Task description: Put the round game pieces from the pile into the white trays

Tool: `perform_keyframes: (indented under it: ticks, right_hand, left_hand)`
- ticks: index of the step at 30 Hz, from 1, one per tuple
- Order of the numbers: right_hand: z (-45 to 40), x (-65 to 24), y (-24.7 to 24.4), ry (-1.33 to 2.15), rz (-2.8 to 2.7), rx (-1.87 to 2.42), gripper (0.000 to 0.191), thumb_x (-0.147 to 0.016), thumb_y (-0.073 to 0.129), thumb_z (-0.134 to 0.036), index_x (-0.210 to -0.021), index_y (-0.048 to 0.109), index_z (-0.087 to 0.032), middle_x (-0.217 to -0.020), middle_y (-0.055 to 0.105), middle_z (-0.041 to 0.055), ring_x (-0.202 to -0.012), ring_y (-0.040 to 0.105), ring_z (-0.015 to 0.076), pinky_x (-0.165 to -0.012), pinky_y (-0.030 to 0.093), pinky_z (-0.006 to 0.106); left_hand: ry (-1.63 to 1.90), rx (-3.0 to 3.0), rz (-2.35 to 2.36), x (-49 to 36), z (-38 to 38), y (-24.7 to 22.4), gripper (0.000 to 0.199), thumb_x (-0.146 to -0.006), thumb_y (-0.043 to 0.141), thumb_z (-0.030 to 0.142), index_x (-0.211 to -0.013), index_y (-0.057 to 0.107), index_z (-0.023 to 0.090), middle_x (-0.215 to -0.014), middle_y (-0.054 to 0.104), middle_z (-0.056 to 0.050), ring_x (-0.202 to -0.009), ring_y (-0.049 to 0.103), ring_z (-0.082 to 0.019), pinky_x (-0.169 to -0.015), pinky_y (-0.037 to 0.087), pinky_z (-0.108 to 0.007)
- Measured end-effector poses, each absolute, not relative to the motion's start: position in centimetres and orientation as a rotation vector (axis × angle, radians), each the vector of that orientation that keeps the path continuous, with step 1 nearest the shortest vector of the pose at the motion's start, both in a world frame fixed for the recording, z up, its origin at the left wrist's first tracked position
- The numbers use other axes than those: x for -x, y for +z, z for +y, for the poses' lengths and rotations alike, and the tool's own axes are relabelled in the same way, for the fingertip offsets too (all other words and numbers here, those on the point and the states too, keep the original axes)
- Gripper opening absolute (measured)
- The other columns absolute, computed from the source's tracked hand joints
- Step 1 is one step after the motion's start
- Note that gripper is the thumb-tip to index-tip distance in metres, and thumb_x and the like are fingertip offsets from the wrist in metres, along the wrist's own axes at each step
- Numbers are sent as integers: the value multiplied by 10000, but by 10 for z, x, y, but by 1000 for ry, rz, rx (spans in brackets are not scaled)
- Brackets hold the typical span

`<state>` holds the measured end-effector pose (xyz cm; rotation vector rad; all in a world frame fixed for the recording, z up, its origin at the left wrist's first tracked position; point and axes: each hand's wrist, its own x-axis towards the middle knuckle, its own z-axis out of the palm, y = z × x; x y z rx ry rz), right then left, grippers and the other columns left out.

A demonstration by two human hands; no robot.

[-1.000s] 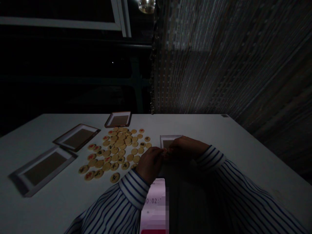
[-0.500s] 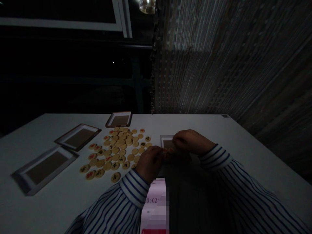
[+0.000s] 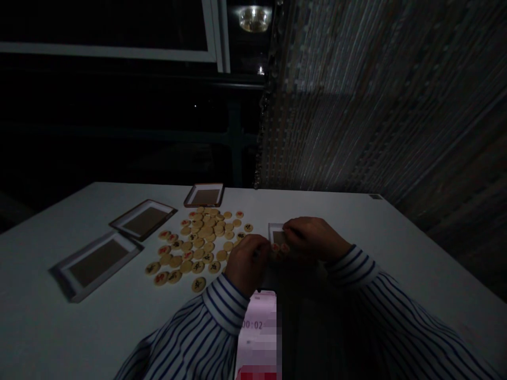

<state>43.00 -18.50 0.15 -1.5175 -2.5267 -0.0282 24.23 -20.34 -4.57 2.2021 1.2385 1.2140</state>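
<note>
Low over the front of the table, my left hand (image 3: pixel 247 262) is closed, its fingers curled towards a small light-rimmed tray (image 3: pixel 271 228). My right hand (image 3: pixel 318 237) is closed too, bent over the right part of that tray. Two round Chinese chess pieces with red characters (image 3: pixel 275 247) show between my hands, at the tray's near side. What either hand pinches is hidden by the fingers and the dark. Left of my left hand spreads a heap of wooden Chinese chess pieces (image 3: pixel 206 231), some marked red, some black, many showing a blank side.
Three more shallow trays stand beyond and left of the heap: a brown-rimmed one (image 3: pixel 204 195), a dark-rimmed one (image 3: pixel 143 219) and a pale one (image 3: pixel 97 264). A lit phone (image 3: pixel 257 332) showing a timer lies below my left hand. Strand curtains (image 3: pixel 317 132) hang behind the white table (image 3: pixel 336 203).
The whole view has shifted, so the table and heap appear further right. Between my hands, the two red-marked pieces show more plainly. Both hands stay close to the small tray.
</note>
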Motion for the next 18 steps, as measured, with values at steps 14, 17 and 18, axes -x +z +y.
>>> perform_keyframes:
  ticks: [14, 17, 18]
  right_hand:
    - [-194, -419, 7, -14, -2386, 1386, 273, -821, 396, -243, -979, 602, -159, -953, 648, 66, -865, 581, 165, -783, 416, 278]
    - [-198, -418, 15, -10, -2308, 1372, 262, -819, 406, -249, -961, 606, -157, -942, 649, 68, -867, 578, 173, -794, 417, 291]
    - [-199, -417, 17, -9, -2276, 1370, 259, -819, 410, -250, -956, 607, -154, -936, 649, 71, -865, 577, 174, -796, 416, 293]
  left_hand:
    - [1356, -2137, 1210, -236, -203, -40, 106, -766, 494, 199, -814, 584, 173, -810, 608, -39, -757, 556, -128, -683, 458, -257]
    - [1358, -2085, 1229, -232, -206, -35, 116, -767, 500, 211, -832, 587, 171, -848, 608, -45, -766, 561, -127, -691, 459, -254]
    - [1357, -2066, 1237, -230, -207, -32, 120, -768, 501, 216, -836, 589, 170, -858, 609, -46, -765, 563, -125, -694, 460, -252]
